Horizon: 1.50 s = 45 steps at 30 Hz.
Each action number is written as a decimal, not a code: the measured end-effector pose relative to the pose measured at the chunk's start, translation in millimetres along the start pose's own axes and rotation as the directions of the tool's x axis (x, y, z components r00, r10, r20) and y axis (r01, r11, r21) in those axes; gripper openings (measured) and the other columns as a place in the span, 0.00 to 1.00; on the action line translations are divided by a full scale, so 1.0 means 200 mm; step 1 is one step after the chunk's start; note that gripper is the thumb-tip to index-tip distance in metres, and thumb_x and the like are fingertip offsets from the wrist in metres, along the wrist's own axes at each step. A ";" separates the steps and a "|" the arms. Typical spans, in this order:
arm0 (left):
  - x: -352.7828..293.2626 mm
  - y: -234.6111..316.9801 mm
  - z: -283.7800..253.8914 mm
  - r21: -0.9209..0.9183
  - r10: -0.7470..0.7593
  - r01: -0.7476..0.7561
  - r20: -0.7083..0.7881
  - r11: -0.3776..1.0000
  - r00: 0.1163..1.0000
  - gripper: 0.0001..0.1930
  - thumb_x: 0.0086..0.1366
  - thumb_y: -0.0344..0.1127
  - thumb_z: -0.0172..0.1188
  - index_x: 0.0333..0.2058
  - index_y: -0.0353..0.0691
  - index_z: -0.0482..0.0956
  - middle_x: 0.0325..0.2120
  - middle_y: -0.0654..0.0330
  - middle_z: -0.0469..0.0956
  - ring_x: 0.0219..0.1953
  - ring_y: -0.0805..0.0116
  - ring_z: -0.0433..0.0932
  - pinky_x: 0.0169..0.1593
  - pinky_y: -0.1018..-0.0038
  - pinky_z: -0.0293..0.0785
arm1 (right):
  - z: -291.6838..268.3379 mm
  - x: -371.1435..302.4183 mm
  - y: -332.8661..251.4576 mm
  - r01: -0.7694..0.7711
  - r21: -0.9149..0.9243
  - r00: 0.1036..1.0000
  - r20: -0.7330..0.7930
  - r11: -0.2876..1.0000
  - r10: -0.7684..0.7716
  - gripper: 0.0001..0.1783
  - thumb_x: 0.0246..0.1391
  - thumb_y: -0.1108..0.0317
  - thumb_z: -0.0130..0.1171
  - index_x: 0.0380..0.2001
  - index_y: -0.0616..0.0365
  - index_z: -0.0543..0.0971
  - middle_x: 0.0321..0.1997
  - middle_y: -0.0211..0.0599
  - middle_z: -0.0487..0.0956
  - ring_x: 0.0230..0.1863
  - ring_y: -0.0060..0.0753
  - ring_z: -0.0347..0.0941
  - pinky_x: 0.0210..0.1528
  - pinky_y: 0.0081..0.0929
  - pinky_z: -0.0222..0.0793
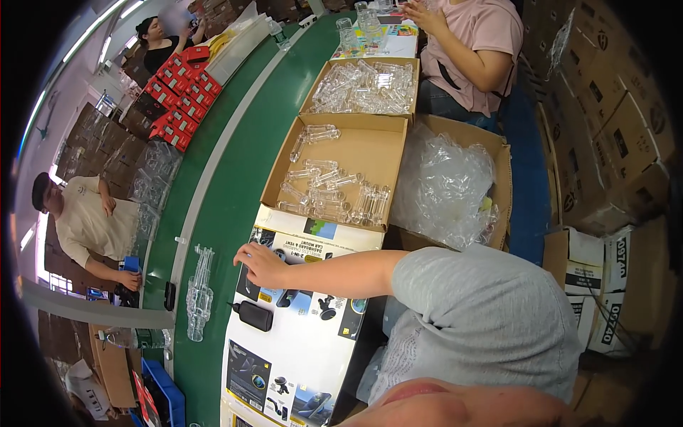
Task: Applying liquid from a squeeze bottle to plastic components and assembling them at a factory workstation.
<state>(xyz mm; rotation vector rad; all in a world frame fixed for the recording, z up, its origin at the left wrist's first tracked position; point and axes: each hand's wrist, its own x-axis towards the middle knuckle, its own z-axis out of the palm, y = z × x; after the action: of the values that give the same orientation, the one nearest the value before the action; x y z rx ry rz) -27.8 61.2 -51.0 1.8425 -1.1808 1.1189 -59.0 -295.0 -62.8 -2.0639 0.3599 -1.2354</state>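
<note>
My right hand [262, 265] reaches across a white printed cardboard sheet [299, 356]. Its fingers are apart and slightly bent, near the sheet's left edge, and I see nothing in them. Just below the hand lies a small black device [254, 315] with a short strap or stub. To the left, on the green work surface [235, 178], rests a cluster of clear tube-shaped pieces [200, 295]. Beyond the hand, more clear tubular pieces [327, 181] lie loose in a shallow cardboard tray [281, 160]. My left hand is out of view.
A second tray [306, 104] of clear pieces stands farther up, beside a seated person in pink [473, 43]. Clear plastic bags [445, 181] fill a carton. Red boxes [181, 99] are stacked across the green surface; another person [92, 220] works there. Cartons [612, 121] line the right.
</note>
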 end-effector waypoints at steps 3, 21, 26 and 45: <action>0.02 0.00 0.03 -0.015 0.028 -0.030 -0.111 0.999 0.993 0.34 0.49 0.38 0.63 0.51 0.29 0.59 0.38 0.46 0.72 0.41 0.53 0.72 0.43 0.62 0.74 | -0.01 0.00 0.01 -0.027 -0.001 1.000 0.010 1.000 0.027 0.19 0.36 0.80 0.53 0.36 0.53 0.69 0.41 0.37 0.66 0.47 0.41 0.62 0.47 0.35 0.60; 0.34 0.01 0.22 0.492 0.123 -0.193 0.171 0.849 0.978 0.49 0.41 0.37 0.75 0.54 0.26 0.49 0.49 0.41 0.62 0.43 0.52 0.74 0.41 0.61 0.77 | 0.03 0.03 -0.04 0.097 0.021 0.994 0.050 0.995 -0.098 0.17 0.38 0.80 0.52 0.36 0.51 0.71 0.43 0.34 0.67 0.49 0.40 0.61 0.50 0.36 0.59; 0.22 -0.07 0.33 -0.006 -0.102 0.102 -0.187 0.995 0.977 0.25 0.61 0.30 0.55 0.53 0.25 0.59 0.46 0.47 0.70 0.51 0.50 0.69 0.55 0.60 0.65 | -0.01 0.02 -0.05 0.133 -0.032 0.986 0.103 0.991 -0.129 0.17 0.37 0.78 0.54 0.35 0.49 0.72 0.44 0.33 0.67 0.50 0.40 0.61 0.50 0.36 0.59; 0.28 -0.09 0.33 0.086 -0.218 0.222 -0.054 0.971 0.975 0.20 0.57 0.27 0.57 0.49 0.33 0.68 0.46 0.52 0.72 0.50 0.54 0.70 0.55 0.64 0.61 | 0.03 0.02 -0.31 0.600 -0.052 0.677 0.564 0.798 -0.473 0.24 0.40 0.79 0.53 0.42 0.43 0.76 0.59 0.35 0.64 0.64 0.45 0.52 0.62 0.45 0.52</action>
<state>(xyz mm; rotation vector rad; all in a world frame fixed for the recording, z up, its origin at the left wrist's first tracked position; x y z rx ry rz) 21.4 -7.4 -29.1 1.9537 -0.8879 1.0965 -58.3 -249.3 -19.9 -2.7303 -0.4319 -0.8840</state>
